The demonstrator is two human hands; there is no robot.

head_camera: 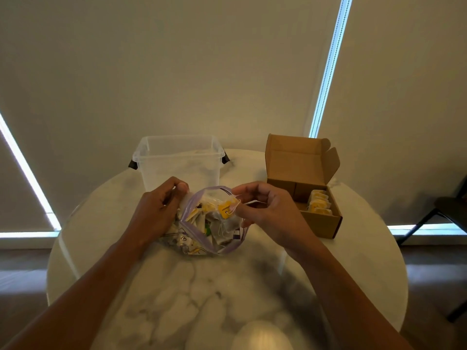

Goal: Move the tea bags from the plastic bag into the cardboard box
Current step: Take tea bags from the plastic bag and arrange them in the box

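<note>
A clear plastic zip bag (pixel 197 238) with a purple rim lies open at the middle of the round marble table, full of tea bags. My left hand (pixel 156 208) grips the bag's left edge. My right hand (pixel 262 210) pinches a tea bag (pixel 228 218) with a yellow tag by its string, just above the bag's mouth. To the right stands the open cardboard box (pixel 326 221), lid flipped up, with several yellow-tagged tea bags (pixel 319 204) lined up in its right compartment.
A clear plastic tub (pixel 177 160) with dark handles stands behind the bag at the table's far edge. The marble table (pixel 202 294) spreads toward me. A dark chair (pixel 444 213) stands at the right, beyond the table.
</note>
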